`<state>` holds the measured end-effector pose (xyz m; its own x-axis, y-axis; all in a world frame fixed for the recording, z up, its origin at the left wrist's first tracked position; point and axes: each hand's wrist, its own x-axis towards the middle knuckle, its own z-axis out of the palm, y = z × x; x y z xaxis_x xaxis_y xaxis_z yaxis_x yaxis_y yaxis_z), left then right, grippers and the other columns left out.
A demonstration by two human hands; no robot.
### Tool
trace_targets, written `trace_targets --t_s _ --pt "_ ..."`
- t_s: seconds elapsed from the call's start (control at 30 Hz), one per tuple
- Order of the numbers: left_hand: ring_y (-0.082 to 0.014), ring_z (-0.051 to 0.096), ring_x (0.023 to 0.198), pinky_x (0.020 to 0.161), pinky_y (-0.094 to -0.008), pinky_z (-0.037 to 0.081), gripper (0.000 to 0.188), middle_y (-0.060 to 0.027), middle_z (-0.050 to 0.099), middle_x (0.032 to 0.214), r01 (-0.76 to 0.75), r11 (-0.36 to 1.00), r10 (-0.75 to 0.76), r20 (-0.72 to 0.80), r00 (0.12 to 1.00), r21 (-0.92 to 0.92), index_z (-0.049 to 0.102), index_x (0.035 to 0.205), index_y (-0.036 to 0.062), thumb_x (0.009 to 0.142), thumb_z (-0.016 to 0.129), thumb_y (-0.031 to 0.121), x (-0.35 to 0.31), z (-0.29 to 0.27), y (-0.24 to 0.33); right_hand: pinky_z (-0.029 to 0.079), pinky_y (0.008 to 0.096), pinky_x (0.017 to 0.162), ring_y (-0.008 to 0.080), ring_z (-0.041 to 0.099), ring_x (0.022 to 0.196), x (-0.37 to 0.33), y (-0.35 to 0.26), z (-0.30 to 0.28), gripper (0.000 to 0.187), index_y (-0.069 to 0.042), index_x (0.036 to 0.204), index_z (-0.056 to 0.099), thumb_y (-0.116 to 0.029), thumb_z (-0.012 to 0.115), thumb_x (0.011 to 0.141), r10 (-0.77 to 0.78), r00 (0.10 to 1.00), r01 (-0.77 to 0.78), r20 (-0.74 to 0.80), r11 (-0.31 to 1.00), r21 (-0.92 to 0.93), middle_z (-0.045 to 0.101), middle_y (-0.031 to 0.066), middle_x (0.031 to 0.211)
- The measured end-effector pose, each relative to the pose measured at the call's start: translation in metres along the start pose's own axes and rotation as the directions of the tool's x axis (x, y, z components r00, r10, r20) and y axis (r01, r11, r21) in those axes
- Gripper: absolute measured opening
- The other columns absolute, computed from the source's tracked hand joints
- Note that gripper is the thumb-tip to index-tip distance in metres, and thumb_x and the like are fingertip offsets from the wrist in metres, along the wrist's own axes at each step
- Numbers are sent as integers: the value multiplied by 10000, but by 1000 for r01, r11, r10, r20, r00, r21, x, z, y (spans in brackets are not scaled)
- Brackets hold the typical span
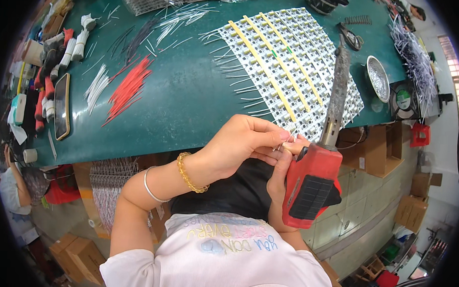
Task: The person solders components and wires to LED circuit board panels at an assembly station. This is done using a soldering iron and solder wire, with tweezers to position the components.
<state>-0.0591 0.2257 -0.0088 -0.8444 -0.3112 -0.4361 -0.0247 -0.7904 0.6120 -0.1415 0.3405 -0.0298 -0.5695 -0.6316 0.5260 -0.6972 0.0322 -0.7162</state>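
My left hand [239, 146] is closed in a pinch, with a thin white wire [289, 134] at its fingertips. Thumb and fingers of my right hand [280, 170] press together right beside it; what they hold is too small to make out. A red and black hand tool with a long metal barrel [314, 184] covers much of my right hand, and I cannot tell whether the palm grips it. Just beyond both hands lies a panel of small white circuit boards [263, 58], with yellow strips across it and white wires along its left edge.
Red wires [129, 89], white wires [96, 88] and black wires [142, 36] lie loose on the green table [175, 111]. A phone [62, 107] is at the left. To the right are a metal bowl [378, 78], a small fan [405, 100] and a coiled iron stand [357, 20].
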Motion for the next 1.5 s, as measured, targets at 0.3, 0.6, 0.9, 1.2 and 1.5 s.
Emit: trace_targets --t_s 0.3,0.6,0.9,1.2,1.5 --pt "-73 566 651 580 -212 486 112 -41 591 736 -284 864 319 -16 948 415 551 901 -18 886 546 93 -19 2 6 423 312 830 203 539 916 1 -3 -19 296 33 1104 471 -15 540 820 -1 986 -19 166 992 121 568 129 949" --pt "-63 554 649 574 -195 470 111 -25 576 729 -291 713 307 89 947 638 550 863 -26 877 562 83 -24 12 -1 421 242 693 117 539 763 10 -21 -18 89 -9 911 543 0 565 825 311 944 -327 109 840 433 580 51 815" --pt "-68 556 595 532 -209 447 70 -32 587 663 -367 325 544 146 826 872 586 796 -25 819 610 36 -36 -9 29 422 252 758 114 525 808 4 -15 -45 172 -36 967 538 -30 590 803 300 953 -303 45 934 190 551 41 864" --pt "-101 544 562 510 -250 428 179 -56 600 660 -224 365 617 -55 785 903 595 773 -16 827 608 154 21 -78 130 426 266 481 133 479 442 67 13 -86 568 125 1237 327 -259 551 883 -41 998 53 -45 956 290 487 58 559" --pt "-231 578 658 614 -341 450 239 -134 599 735 -120 75 640 44 767 990 593 725 -35 796 608 192 81 -101 159 385 234 445 89 413 403 141 -2 -43 621 124 1239 328 -338 540 883 108 994 -113 36 909 401 401 0 505"
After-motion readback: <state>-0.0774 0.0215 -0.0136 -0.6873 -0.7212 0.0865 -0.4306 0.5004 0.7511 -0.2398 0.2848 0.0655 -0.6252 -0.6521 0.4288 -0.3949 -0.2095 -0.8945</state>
